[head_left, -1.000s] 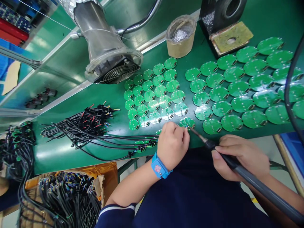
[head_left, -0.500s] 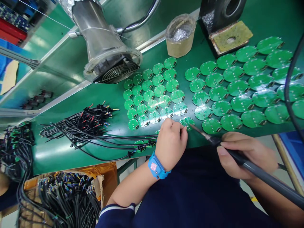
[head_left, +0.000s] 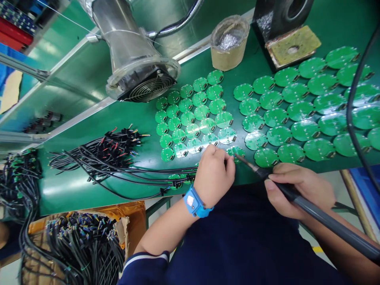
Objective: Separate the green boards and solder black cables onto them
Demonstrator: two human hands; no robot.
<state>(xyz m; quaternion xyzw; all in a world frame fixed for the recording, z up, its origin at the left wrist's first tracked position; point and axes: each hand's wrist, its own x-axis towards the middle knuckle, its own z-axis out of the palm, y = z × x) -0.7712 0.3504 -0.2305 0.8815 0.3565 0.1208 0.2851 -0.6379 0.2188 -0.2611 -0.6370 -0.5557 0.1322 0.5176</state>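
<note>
In my right hand [head_left: 299,188] is a soldering iron [head_left: 291,192], held like a pen. Its tip points left and meets or nearly meets the edge of a round green circuit board [head_left: 236,152] near the front of the bench. My left hand [head_left: 215,174], with a blue wrist strap [head_left: 194,202], is closed in a pinch just left of that board. Black cables [head_left: 154,171] run from the left to this hand and pass under it; the pinched end is hidden by the fingers. Left of my wrist, cable ends lie on other green boards [head_left: 174,180].
Rows of round green boards [head_left: 202,113] cover the bench, with more to the right [head_left: 299,109]. A fan duct [head_left: 142,77], a tub [head_left: 228,51] and an iron stand with yellow sponge [head_left: 293,45] stand behind. Cable bundles lie left [head_left: 109,152] and in a box [head_left: 86,245].
The soldering iron and my right hand have shifted slightly left, the tip staying at the same board. My left hand keeps its pinch. The whole view has moved a little.
</note>
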